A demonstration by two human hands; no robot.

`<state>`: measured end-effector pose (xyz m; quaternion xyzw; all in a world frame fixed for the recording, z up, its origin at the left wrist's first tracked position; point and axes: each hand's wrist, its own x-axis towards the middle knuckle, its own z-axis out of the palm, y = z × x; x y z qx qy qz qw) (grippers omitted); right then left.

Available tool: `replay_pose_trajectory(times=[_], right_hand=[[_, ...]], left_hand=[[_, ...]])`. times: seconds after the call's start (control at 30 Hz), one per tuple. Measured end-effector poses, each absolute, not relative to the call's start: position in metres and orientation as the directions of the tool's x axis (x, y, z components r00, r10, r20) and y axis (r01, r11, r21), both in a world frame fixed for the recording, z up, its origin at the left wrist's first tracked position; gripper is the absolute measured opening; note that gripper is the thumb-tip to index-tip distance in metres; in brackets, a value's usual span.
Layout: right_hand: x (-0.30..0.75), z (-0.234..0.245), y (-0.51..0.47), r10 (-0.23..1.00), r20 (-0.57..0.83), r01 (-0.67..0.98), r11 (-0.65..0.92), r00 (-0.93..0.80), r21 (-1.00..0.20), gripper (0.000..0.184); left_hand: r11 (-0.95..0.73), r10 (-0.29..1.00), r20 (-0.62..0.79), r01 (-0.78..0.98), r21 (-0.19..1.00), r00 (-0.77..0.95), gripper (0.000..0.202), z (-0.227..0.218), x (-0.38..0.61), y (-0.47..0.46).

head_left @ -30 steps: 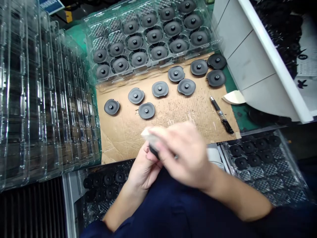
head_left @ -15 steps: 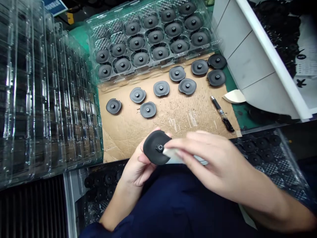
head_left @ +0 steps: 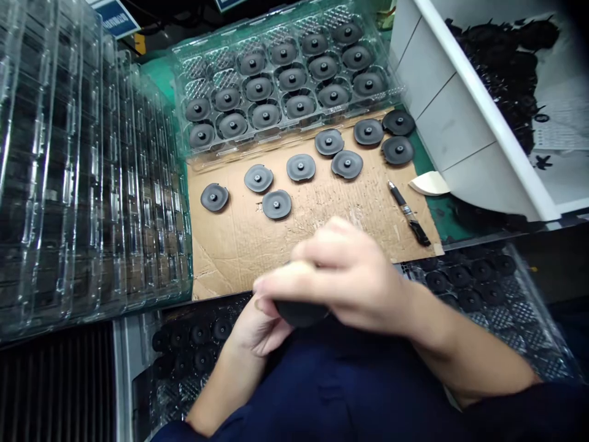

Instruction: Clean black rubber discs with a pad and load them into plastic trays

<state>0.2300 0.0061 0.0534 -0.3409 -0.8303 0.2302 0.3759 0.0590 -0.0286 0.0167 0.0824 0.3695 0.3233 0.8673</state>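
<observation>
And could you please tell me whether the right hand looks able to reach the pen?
Probably yes: only bare cardboard seems to lie between the right hand and the pen, though that hand is occupied over a dark disc.

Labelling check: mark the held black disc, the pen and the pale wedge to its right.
held black disc point(head_left: 301, 314): head view, its visible lower part
pen point(head_left: 408, 212): head view, mid-barrel
pale wedge point(head_left: 431, 183): head view, middle of its upper face
</observation>
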Motion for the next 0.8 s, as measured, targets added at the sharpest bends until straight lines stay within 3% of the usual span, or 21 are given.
replay_pose_trajectory(times=[0.07,0.13,0.23,0.4,0.53,0.57,0.67,0.73,0.8], right_hand=[[0.240,0.039,0.010,0.885,0.325,0.478,0.457,-0.335,-0.750,0.028],[0.251,0.019,0.010,0.978,0.126,0.587,0.201,-0.166,-0.784,0.024],[0.260,-0.019,-0.006,0.996,0.019,0.628,0.072,-0.090,-0.775,0.024],[0.249,-0.055,-0.036,0.992,0.032,0.613,0.102,-0.123,-0.783,0.025],[0.237,-0.006,-0.031,0.992,0.095,0.598,0.123,-0.077,-0.792,0.023],[0.233,0.013,-0.030,0.983,0.162,0.588,0.182,-0.087,-0.788,0.024],[0.219,0.059,-0.035,0.820,0.468,0.495,0.571,-0.329,-0.654,0.029],[0.213,0.074,-0.041,0.782,0.439,0.512,0.622,-0.442,-0.592,0.033],[0.208,0.079,-0.045,0.848,0.317,0.654,0.530,-0.426,-0.540,0.032]], left_hand=[[0.781,0.620,-0.533,-0.519,0.349,0.576,0.066,0.017,0.056,-0.031],[0.778,0.626,-0.459,-0.549,0.306,0.630,0.061,0.017,0.052,-0.033],[0.762,0.646,-0.397,-0.584,0.281,0.652,0.058,0.017,0.046,-0.037],[0.757,0.651,-0.412,-0.586,0.289,0.637,0.055,0.015,0.044,-0.045],[0.760,0.648,-0.421,-0.567,0.317,0.634,0.062,0.020,0.048,-0.051],[0.751,0.659,-0.422,-0.569,0.333,0.623,0.062,0.022,0.049,-0.052],[0.724,0.690,-0.435,-0.571,0.388,0.579,0.043,0.025,0.052,-0.057],[0.710,0.703,-0.450,-0.569,0.415,0.550,0.036,0.025,0.053,-0.060],[0.712,0.700,-0.486,-0.560,0.423,0.523,0.041,0.022,0.052,-0.063]])
